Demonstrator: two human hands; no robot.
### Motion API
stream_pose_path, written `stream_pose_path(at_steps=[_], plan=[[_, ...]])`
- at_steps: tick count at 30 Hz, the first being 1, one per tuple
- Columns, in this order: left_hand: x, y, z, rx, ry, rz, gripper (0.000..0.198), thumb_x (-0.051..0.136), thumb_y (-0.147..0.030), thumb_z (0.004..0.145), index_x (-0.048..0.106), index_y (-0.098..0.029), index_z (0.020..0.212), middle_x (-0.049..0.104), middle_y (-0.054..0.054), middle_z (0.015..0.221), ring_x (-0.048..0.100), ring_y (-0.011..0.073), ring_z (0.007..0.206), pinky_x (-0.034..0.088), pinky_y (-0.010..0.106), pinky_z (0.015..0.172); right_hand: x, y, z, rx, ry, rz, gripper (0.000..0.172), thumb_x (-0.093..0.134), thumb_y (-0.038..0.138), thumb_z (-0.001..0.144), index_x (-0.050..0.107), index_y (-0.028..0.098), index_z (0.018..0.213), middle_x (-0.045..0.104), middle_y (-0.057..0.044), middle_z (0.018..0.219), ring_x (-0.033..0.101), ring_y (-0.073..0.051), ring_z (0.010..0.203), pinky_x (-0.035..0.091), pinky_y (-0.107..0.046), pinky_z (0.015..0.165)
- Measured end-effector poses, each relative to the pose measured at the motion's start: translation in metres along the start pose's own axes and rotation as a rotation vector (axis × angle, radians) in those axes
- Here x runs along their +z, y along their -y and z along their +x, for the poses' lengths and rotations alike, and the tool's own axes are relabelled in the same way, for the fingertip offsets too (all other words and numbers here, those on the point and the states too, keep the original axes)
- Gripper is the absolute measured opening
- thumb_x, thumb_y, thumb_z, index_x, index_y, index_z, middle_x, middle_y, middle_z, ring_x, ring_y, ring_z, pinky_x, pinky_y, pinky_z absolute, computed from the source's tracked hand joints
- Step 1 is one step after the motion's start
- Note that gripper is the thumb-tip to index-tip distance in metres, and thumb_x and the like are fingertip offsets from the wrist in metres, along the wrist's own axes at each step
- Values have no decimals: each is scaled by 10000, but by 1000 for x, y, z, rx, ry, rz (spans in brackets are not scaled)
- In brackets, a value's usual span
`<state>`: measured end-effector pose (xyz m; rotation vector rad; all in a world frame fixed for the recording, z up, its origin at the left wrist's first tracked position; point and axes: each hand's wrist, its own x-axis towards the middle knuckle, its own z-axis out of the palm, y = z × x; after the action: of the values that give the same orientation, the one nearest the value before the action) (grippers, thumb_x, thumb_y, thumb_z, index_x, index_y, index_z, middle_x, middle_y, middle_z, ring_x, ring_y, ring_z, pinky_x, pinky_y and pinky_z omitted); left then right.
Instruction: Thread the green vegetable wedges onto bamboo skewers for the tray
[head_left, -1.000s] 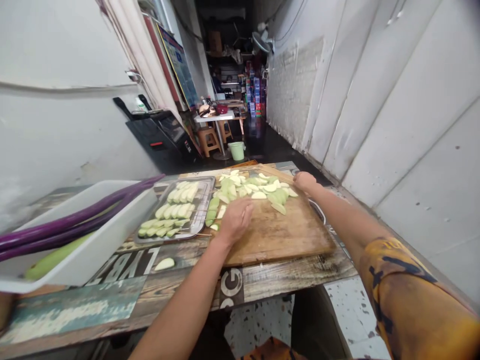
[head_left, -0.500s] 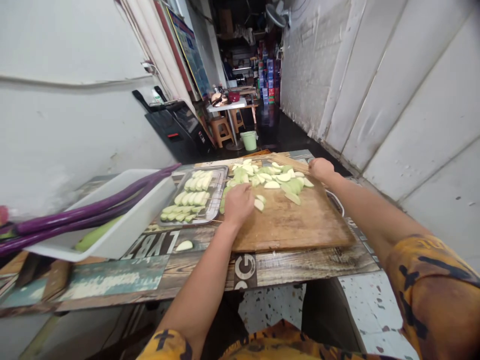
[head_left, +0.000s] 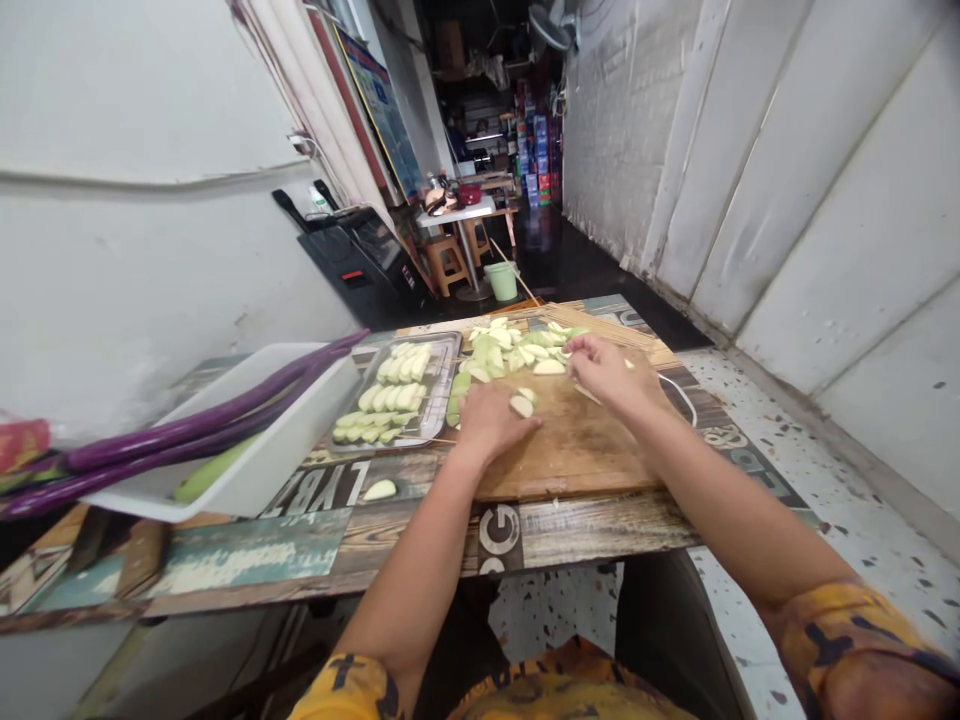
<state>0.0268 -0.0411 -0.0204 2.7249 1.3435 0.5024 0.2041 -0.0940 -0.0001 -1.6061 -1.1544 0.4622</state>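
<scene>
My left hand (head_left: 491, 422) lies low over the wooden cutting board (head_left: 592, 450), its thumb stretched out beside two pale green eggplant slices (head_left: 523, 402). Its other fingers are partly hidden. My right hand (head_left: 596, 365) is closed at the right of the slice pile (head_left: 510, 345), pinching a thin bamboo skewer (head_left: 516, 272) that points up and away to the left. To the left of the board stands a clear tray (head_left: 439, 400) with rows of skewered slices (head_left: 390, 398). One loose slice (head_left: 380, 490) rests on the table.
A white bin (head_left: 255, 480) at left holds long purple eggplants (head_left: 217, 412) and a green one (head_left: 217, 468). More bamboo skewers (head_left: 611, 325) lie behind the board. Beyond the table (head_left: 600, 525) are a green bucket (head_left: 502, 282), stools (head_left: 447, 265) and a small white table (head_left: 457, 213).
My right hand has come left from the skewer bundle over the board, now with a skewer in it. My left hand has shifted slightly down and right, its thumb now extended by the two slices.
</scene>
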Motion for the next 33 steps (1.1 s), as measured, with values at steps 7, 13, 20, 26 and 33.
stream_pose_path(at_steps=[7, 13, 20, 26, 33], plan=[[6, -6, -3, 71, -6, -59, 482, 672, -525, 614, 619, -202, 968, 607, 130, 996, 508, 312, 984, 374, 396, 823, 7, 6, -21, 114, 32, 289, 157, 421, 178, 601, 503, 201, 734, 476, 57, 539, 345, -82, 430, 256, -208, 436], [-29, 1, -6, -20, 65, -89, 306, 633, -464, 654, 646, -178, 761, 635, 90, 806, 564, 244, 786, 380, 317, 687, 1, 5, -23, 145, -22, 234, 72, 485, 257, 695, 534, 204, 695, 396, 57, 507, 327, -88, 436, 239, -218, 423], [-69, 24, -36, -117, 66, -554, 382, 461, -464, 785, 648, -152, 671, 600, 14, 605, 513, 126, 586, 366, 231, 563, 9, 2, -27, 64, 60, 124, 136, 511, 301, 696, 558, 180, 659, 483, 37, 540, 399, -97, 493, 298, -209, 465], [-70, 39, -64, -326, 62, -1095, 468, 486, -518, 780, 685, -101, 849, 691, 106, 834, 597, 148, 677, 450, 256, 613, 12, -4, -25, 29, 117, 52, 167, 509, 319, 688, 579, 170, 662, 533, 17, 565, 432, -110, 512, 331, -222, 491], [-95, 63, -96, -345, -125, -988, 387, 564, -472, 754, 699, -138, 894, 686, 99, 966, 629, 218, 888, 481, 348, 783, 11, -3, -27, 24, 152, -67, 177, 513, 302, 699, 618, 166, 740, 568, 3, 590, 451, -122, 515, 343, -234, 496]])
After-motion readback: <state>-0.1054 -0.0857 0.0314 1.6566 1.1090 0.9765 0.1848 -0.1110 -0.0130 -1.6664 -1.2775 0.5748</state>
